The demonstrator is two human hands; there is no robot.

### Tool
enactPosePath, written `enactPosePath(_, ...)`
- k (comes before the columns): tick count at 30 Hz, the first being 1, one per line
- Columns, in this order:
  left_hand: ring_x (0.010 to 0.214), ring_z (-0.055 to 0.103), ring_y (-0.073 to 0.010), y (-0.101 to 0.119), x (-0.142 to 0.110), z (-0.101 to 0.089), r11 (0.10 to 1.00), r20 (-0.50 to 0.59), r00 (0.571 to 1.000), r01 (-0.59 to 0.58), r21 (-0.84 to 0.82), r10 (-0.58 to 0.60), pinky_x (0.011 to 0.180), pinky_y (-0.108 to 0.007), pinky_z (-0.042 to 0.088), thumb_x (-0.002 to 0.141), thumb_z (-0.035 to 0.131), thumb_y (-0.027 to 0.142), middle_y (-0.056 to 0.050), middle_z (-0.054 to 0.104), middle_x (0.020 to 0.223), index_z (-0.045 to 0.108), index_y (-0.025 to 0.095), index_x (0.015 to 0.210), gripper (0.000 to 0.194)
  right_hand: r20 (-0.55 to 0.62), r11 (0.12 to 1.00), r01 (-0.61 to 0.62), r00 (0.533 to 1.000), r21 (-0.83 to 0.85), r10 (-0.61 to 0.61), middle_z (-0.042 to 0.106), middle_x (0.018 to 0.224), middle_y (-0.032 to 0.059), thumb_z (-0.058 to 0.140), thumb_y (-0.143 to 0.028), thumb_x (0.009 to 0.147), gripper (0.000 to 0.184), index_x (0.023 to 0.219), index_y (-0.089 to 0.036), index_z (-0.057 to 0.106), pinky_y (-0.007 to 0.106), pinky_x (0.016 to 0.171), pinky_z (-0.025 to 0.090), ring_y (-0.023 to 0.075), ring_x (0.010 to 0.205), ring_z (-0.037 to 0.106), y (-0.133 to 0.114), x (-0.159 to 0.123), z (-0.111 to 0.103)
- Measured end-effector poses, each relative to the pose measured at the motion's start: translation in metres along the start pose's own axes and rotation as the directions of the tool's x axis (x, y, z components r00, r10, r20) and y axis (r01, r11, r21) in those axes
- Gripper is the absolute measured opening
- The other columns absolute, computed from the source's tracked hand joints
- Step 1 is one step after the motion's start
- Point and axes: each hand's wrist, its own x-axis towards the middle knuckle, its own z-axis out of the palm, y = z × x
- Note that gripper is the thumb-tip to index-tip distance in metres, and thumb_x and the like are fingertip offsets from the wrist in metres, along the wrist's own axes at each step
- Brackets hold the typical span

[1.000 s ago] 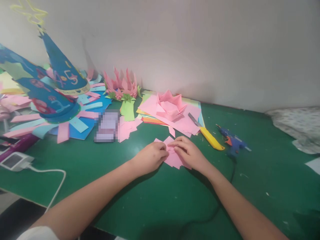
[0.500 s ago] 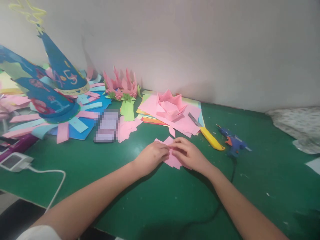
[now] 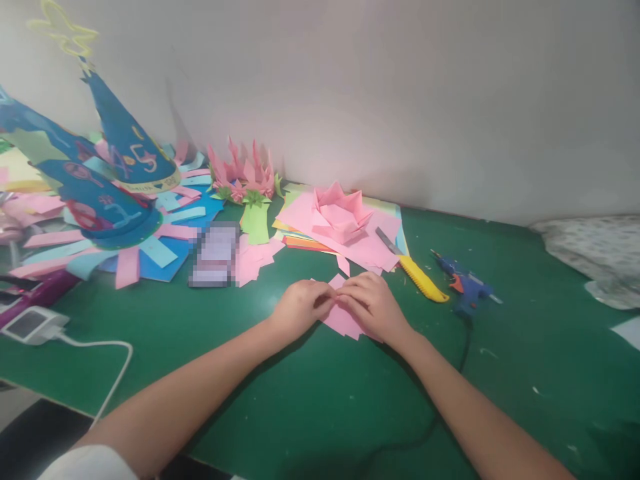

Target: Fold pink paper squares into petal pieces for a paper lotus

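Pink paper pieces (image 3: 345, 321) lie overlapped on the green table, partly covered by both hands. My left hand (image 3: 301, 303) is closed in a pinch at their left side, thumb and fingers pressed together at the paper. From the right, my right hand (image 3: 373, 303) pinches at the same spot, its fingertips almost meeting those of the left. The bit of pink paper between the fingertips is mostly hidden. Just beyond the hands stands a folded pink paper flower (image 3: 340, 213) on a stack of coloured paper (image 3: 295, 217).
A yellow utility knife (image 3: 423, 279) with its blade out and a blue glue gun (image 3: 467, 283) lie to the right. At left are a phone (image 3: 215, 253), blue paper cone hats (image 3: 110, 193), a pink paper crown (image 3: 245, 170) and a white cable (image 3: 100, 343).
Both hands have drawn their fingers into a tighter pinch over the pink paper. My right hand has shifted slightly left. The view has tilted a little.
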Motion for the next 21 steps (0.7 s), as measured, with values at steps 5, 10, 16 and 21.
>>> enactPosePath(5, 0.069, 0.063, -0.0119, 0.002, 0.002, -0.005, 0.912, -0.017, 0.974, 0.203, -0.357, -0.224, 0.065, -0.022, 0.048, 0.077, 0.061, 0.014, 0.000, 0.071, 0.077, 0.070, 0.017, 0.079, 0.010, -0.080, 0.974, -0.093, 0.991, 0.207, 0.111, 0.070, 0.084, 0.0035, 0.057, -0.028, 0.086, 0.013, 0.085, -0.023, 0.069, 0.035, 0.075, 0.047, 0.0195, 0.081, 0.060, -0.009, 0.001, -0.001)
enactPosePath(10, 0.067, 0.062, -0.0112, 0.003, 0.003, -0.008, 0.855, -0.003, 0.951, 0.278, -0.438, -0.310, 0.065, -0.023, 0.048, 0.075, 0.064, 0.016, 0.000, 0.071, 0.076, 0.071, 0.017, 0.078, 0.008, -0.038, 0.875, -0.286, 0.945, 0.390, 0.325, 0.070, 0.084, 0.0039, 0.061, -0.027, 0.080, 0.010, 0.082, -0.022, 0.069, 0.034, 0.075, 0.051, 0.0192, 0.080, 0.064, -0.015, 0.002, -0.001)
enactPosePath(16, 0.060, 0.059, -0.0080, 0.002, 0.006, -0.011, 0.725, 0.095, 0.936, 0.323, -0.608, -0.338, 0.060, -0.020, 0.047, 0.073, 0.067, 0.020, -0.001, 0.068, 0.071, 0.066, 0.013, 0.076, 0.008, -0.040, 0.758, -0.368, 0.888, 0.538, 0.459, 0.069, 0.085, 0.0039, 0.065, -0.030, 0.073, 0.015, 0.083, -0.019, 0.064, 0.031, 0.071, 0.052, 0.0181, 0.077, 0.064, -0.012, 0.003, 0.000)
enactPosePath(21, 0.058, 0.059, -0.0073, 0.002, 0.007, -0.014, 0.521, 0.216, 0.897, 0.406, -0.751, -0.387, 0.060, -0.020, 0.048, 0.069, 0.074, 0.025, 0.000, 0.066, 0.066, 0.063, 0.011, 0.082, 0.023, -0.023, 0.690, -0.354, 0.881, 0.631, 0.473, 0.065, 0.074, 0.0009, 0.057, -0.033, 0.080, 0.016, 0.086, -0.019, 0.062, 0.027, 0.064, 0.051, 0.0143, 0.065, 0.061, -0.010, 0.002, 0.001)
